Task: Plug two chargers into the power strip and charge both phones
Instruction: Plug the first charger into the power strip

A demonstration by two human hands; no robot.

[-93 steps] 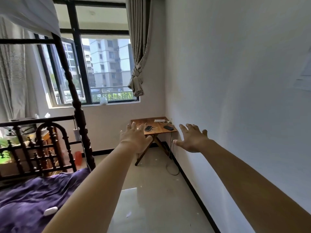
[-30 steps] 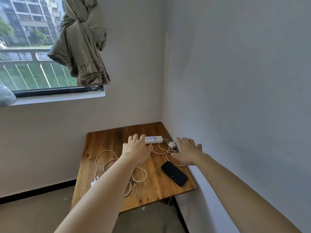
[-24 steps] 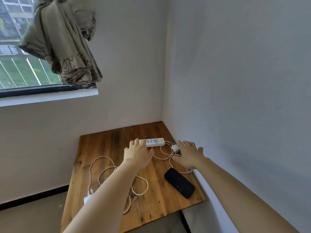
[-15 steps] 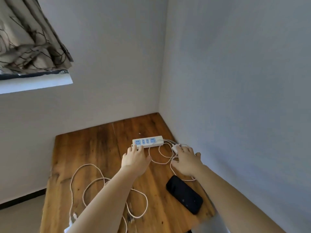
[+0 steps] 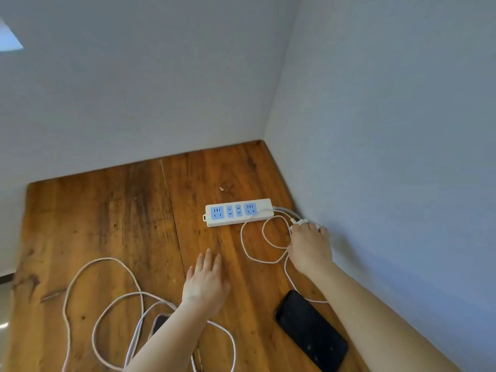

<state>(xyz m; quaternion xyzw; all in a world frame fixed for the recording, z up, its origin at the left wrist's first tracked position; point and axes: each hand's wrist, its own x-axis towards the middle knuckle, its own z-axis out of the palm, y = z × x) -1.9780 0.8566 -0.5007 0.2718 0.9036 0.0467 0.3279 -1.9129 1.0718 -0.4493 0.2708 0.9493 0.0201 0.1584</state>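
Note:
A white power strip [image 5: 237,212] with blue sockets lies on the wooden table [image 5: 107,210] near the corner; all its sockets are free. My right hand [image 5: 310,248] reaches to the wall and its fingers curl over a small white charger [image 5: 302,222], whose thin cable [image 5: 252,253] loops on the wood. My left hand [image 5: 205,281] hovers flat with straight fingers, short of the strip, holding nothing. A black phone [image 5: 311,328] lies face up under my right forearm. A second phone [image 5: 159,322] peeks out beside my left forearm, mostly hidden.
A long white cable [image 5: 107,291] coils in big loops over the table's near left. White walls close the table in at the back and right. The strip's grey lead [image 5: 285,210] runs right toward the wall.
The camera has moved closer and tilted down onto the table. My right hand reached to the charger by the wall; my left hand drew back from the strip's left end.

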